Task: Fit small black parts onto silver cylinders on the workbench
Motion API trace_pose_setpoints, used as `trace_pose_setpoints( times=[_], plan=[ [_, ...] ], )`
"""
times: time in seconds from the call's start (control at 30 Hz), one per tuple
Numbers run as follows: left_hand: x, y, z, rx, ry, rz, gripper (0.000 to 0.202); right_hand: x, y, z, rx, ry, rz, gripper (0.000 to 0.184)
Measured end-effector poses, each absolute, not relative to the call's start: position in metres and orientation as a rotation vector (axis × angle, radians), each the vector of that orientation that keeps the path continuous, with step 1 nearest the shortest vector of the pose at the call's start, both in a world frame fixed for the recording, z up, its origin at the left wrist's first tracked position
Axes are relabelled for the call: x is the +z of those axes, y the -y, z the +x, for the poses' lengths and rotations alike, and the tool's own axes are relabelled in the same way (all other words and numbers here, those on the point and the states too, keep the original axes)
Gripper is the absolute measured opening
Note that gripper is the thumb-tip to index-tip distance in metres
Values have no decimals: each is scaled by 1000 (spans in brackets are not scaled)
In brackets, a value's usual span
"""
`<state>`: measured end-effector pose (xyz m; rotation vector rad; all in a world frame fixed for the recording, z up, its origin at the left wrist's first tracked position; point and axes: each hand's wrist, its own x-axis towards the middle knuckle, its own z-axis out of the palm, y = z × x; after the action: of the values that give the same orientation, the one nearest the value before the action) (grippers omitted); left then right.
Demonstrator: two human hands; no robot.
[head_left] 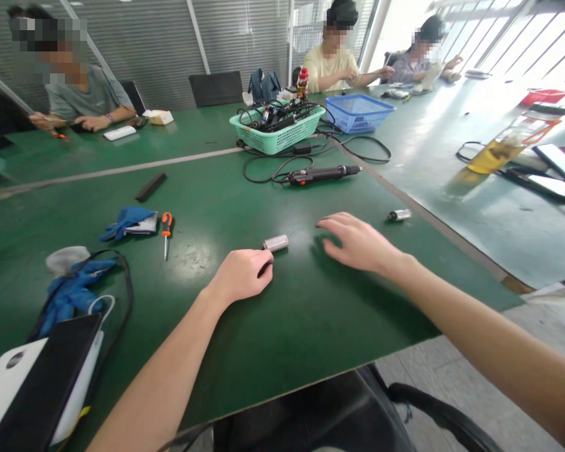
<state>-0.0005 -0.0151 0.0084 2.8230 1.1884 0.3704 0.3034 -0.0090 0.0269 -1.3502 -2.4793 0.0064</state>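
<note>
My left hand [242, 274] rests low over the green table with its fingers curled. A small silver metal cylinder [277, 243] projects past its knuckles, its near end hidden by the fingers. A dark patch shows between thumb and forefinger; I cannot tell whether it is a part or shadow. My right hand [358, 242] hovers to the right, fingers spread and holding nothing. Beyond it, a similar silver cylinder with a dark end [399, 215] lies near the table seam. Ahead of both hands lies a black electric screwdriver [322, 175] with its cable.
At left are an orange-handled screwdriver [166, 233], blue gloves [130, 223], a dark bar [151, 187] and a phone [47, 383]. A green basket [275, 139] of cables and a blue basket [359, 114] stand farther back. A bottle [496, 150] is at right. Several people sit across.
</note>
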Motion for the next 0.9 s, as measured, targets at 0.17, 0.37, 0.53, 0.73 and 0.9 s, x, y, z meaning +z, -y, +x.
trace_pose_setpoints(
  times=[0.17, 0.37, 0.53, 0.73, 0.9],
  plan=[
    [8, 14, -4, 409, -1182, 2830, 10, 16, 4, 210, 139, 2534, -1152, 52],
    [11, 11, -6, 456, -1350, 2796, 10, 20, 1, 197, 188, 2592, -1211, 21],
    [10, 10, -4, 396, -1417, 2742, 18, 14, 19, 208, 215, 2522, -1205, 22],
    [11, 9, -4, 324, -1307, 2820, 15, 4, 16, 215, 244, 2491, -1113, 27],
    [8, 8, -5, 341, -1272, 2838, 16, 7, 14, 217, 260, 2488, -1067, 26]
  ],
)
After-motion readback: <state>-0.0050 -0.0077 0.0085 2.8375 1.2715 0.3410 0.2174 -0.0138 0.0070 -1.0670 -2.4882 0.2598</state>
